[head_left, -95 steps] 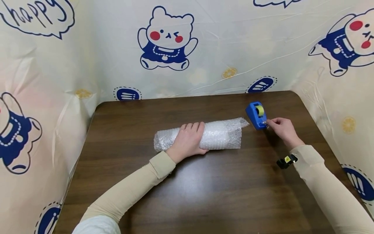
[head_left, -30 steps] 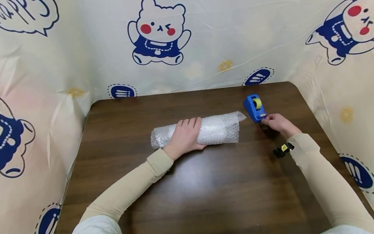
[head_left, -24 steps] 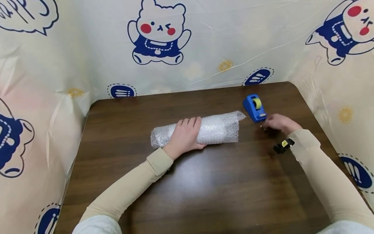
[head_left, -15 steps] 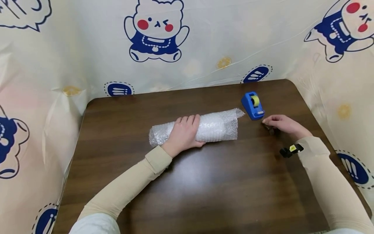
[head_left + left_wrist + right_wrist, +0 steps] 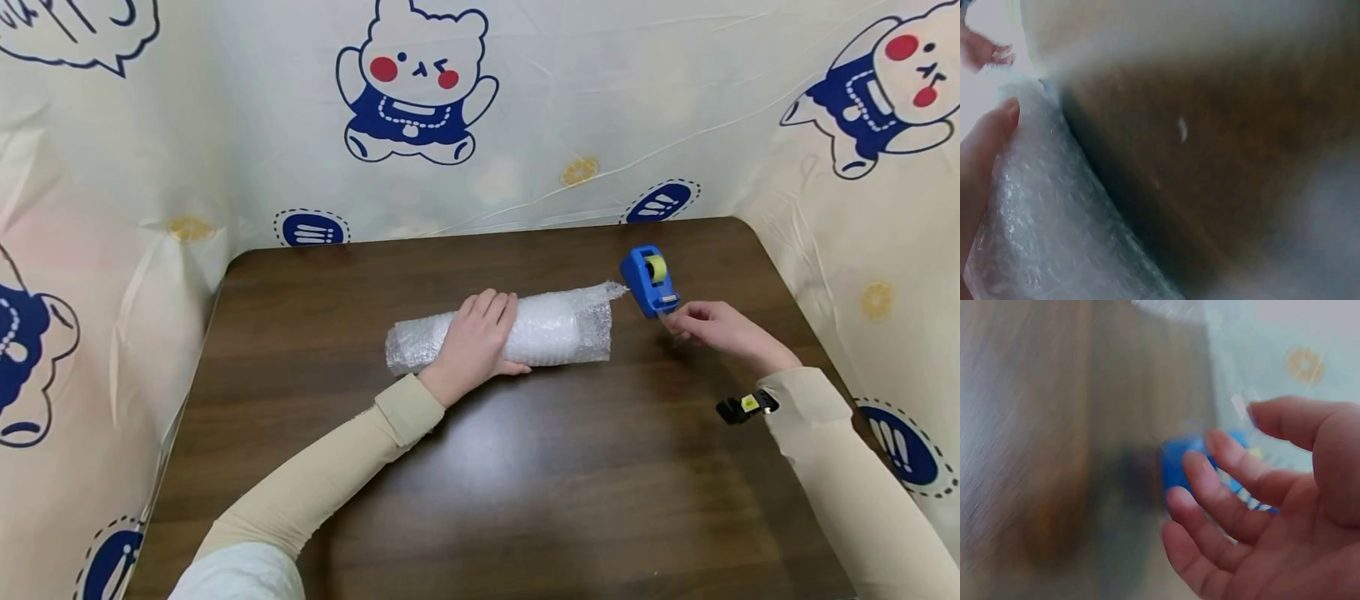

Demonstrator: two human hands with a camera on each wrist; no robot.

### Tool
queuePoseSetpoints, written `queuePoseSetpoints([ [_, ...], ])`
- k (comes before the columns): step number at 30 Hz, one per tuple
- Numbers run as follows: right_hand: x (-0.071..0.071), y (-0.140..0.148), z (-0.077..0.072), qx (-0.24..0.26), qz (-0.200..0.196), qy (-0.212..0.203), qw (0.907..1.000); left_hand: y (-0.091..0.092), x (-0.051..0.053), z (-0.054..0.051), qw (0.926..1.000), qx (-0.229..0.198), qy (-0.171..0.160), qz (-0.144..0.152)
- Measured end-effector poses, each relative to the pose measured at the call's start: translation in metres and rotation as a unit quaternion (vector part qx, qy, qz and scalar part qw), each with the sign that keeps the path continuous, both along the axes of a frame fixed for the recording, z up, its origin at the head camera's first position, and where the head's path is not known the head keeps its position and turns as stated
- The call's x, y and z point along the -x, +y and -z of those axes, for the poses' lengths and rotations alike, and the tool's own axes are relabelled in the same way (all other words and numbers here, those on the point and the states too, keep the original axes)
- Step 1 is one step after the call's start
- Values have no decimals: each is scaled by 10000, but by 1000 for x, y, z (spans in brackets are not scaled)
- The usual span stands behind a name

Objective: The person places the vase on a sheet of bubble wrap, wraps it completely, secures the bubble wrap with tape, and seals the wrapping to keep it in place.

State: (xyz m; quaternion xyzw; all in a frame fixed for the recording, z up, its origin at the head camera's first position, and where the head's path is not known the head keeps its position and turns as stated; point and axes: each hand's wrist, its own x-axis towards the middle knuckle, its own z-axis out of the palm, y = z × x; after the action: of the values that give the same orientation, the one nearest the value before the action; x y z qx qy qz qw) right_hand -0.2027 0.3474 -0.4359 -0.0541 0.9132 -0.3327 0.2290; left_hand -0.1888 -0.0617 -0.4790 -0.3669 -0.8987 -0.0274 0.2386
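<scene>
A roll of bubble wrap point(image 5: 558, 327) lies lengthwise across the table, with a loose corner sticking out at its right end. My left hand point(image 5: 476, 342) grips it left of its middle, fingers over the top and thumb on the near side. In the left wrist view the thumb point(image 5: 1000, 122) lies against the clear bubbles. To the right stands a blue tape dispenser point(image 5: 647, 283) with a yellow-cored roll. Just in front of it, my right hand point(image 5: 716, 329) holds a strip of clear tape point(image 5: 666, 323) at its fingertips; the right wrist view is blurred.
The brown wooden table point(image 5: 465, 508) is backed by a pale curtain point(image 5: 525, 108) with printed cartoon bears, which also hangs along both sides. A small black camera point(image 5: 746, 407) is strapped at my right wrist.
My right hand has come away from the dispenser's front edge, and a clear strip now shows between them. The left hand keeps its grip on the roll. The head view has shifted slightly.
</scene>
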Motion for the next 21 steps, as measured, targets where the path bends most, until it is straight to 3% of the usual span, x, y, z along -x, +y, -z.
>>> queuePoseSetpoints([
  [4, -9, -28, -36, -341, -18, 974, 9947, -1, -5, 1, 9994, 52, 352, 15],
  [8, -22, -77, -69, -30, 337, 2125, 9766, -2, -7, 2, 9953, -42, 965, 72],
  [11, -23, -116, -76, 449, 328, 3171, 9468, -3, -7, 3, 9907, -93, 1355, 30],
  [15, -9, -156, -64, 1148, 139, 4260, 8973, -2, -8, 5, 9880, -93, 1539, 20],
  [16, -4, -165, -59, 1292, 176, 4386, 8892, -2, -8, 5, 9878, -89, 1555, 22],
  [17, 0, -174, -54, 1445, 239, 4366, 8876, -2, -8, 6, 9877, -82, 1562, 15],
  [21, 15, -213, -33, 2325, 886, 3466, 9044, -2, -9, 7, 9869, -112, 1612, -22],
])
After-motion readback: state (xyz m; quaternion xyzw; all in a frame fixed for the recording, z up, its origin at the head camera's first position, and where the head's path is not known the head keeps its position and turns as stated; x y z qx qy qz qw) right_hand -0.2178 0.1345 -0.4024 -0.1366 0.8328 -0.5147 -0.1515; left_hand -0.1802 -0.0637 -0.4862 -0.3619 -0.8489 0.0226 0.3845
